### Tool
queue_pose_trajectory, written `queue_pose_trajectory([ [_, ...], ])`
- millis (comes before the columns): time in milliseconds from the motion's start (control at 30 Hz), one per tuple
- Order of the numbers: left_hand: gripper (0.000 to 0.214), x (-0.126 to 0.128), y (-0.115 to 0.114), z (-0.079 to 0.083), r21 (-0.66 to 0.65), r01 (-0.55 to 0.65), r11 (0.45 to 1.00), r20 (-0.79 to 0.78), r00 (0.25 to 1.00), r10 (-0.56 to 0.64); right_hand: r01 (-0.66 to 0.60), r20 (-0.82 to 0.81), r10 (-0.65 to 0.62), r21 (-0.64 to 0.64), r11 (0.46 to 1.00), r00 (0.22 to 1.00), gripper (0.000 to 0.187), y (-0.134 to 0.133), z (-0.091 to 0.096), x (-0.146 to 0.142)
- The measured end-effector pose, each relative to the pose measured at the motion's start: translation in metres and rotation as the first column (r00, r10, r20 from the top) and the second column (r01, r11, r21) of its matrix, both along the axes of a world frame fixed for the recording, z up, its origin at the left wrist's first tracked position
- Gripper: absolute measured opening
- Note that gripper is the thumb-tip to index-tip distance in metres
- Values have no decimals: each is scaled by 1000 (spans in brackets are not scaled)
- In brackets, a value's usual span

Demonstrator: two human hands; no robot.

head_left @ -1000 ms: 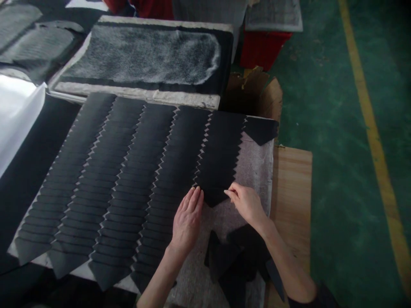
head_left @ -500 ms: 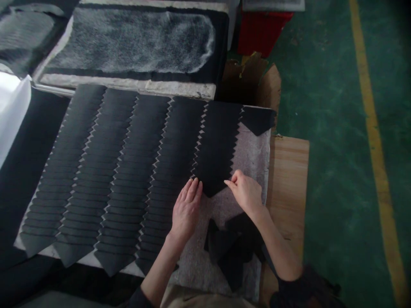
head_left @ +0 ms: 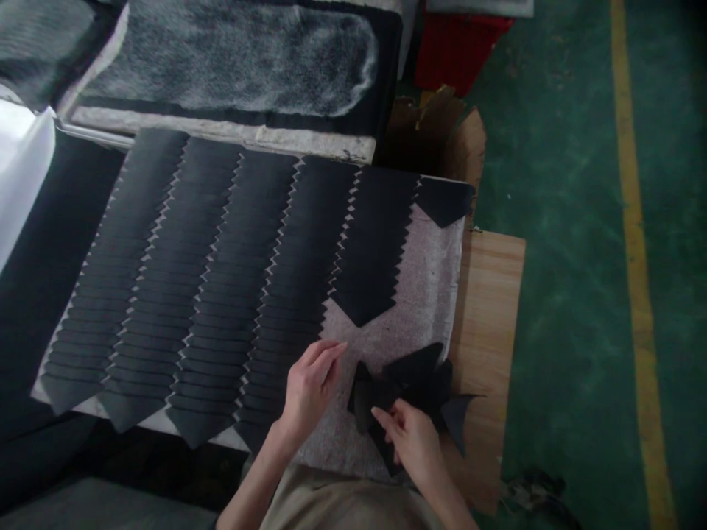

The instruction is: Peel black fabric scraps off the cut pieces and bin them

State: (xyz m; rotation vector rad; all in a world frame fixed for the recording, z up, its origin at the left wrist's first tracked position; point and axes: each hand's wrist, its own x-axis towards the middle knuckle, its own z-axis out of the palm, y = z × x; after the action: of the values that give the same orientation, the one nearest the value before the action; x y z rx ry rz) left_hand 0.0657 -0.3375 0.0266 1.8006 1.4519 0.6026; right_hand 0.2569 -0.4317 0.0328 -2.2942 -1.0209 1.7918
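Observation:
Rows of overlapping black pointed pieces [head_left: 221, 272] lie on a grey felt board [head_left: 425, 287]. The rightmost long row ends in a pointed piece [head_left: 361, 305]. A single black piece [head_left: 445, 202] sits at the board's far right corner. A loose pile of black pieces [head_left: 412, 386] rests near the board's near edge. My left hand [head_left: 309, 386] hovers over the felt, fingers extended and slightly curled, holding nothing. My right hand [head_left: 412, 442] is at the pile, fingers pinching a black piece there.
A wooden board [head_left: 489, 309] sticks out under the felt on the right. An open cardboard box [head_left: 442, 143] and a red crate [head_left: 456, 55] stand behind. A grey fuzzy mat [head_left: 237, 62] lies beyond. Green floor with a yellow line [head_left: 635, 258] is to the right.
Both hands drew back from the end of the rightmost row. My right hand moved down to the loose pile; my left hand lifted and pulled nearer. The view shifted slightly.

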Motion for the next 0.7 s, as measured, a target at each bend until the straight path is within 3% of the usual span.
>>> queue_pose_trajectory([
  [100, 24, 6, -18, 2, -117, 43, 992, 71, 997, -35, 352, -161, -356, -50, 935, 921, 48, -10, -12, -18],
  [167, 24, 9, -23, 5, -225, 64, 972, 141, 990, -33, 393, -269, -380, -8, 920, 885, 45, -5, -6, -23],
  [267, 33, 10, -24, 12, -477, 107, 873, 267, 963, 28, 180, -315, -97, 248, 952, 944, 26, 13, 15, -18],
  [333, 29, 10, -21, 15, -629, 114, 769, 335, 932, 137, 3, -224, 94, 397, 918, 970, 19, 29, 26, -10],
  [400, 24, 10, -16, 16, -714, 82, 696, 373, 885, 278, -94, -181, 191, 441, 892, 965, 16, 46, 30, -2],
  [467, 25, 10, -9, 15, -733, 17, 680, 384, 836, 393, -98, -230, 203, 399, 912, 952, 15, 63, 27, 4],
  [567, 27, 12, 5, 10, -686, -126, 717, 348, 808, 475, -95, -281, 186, 307, 947, 942, 17, 91, 19, 11],
  [633, 29, 14, 15, 5, -639, -211, 740, 302, 816, 493, -160, -181, 240, 372, 914, 954, 16, 112, 15, 12],
  [700, 32, 15, 23, -1, -615, -267, 742, 267, 815, 514, -247, -23, 295, 491, 836, 955, 14, 131, 11, 12],
])
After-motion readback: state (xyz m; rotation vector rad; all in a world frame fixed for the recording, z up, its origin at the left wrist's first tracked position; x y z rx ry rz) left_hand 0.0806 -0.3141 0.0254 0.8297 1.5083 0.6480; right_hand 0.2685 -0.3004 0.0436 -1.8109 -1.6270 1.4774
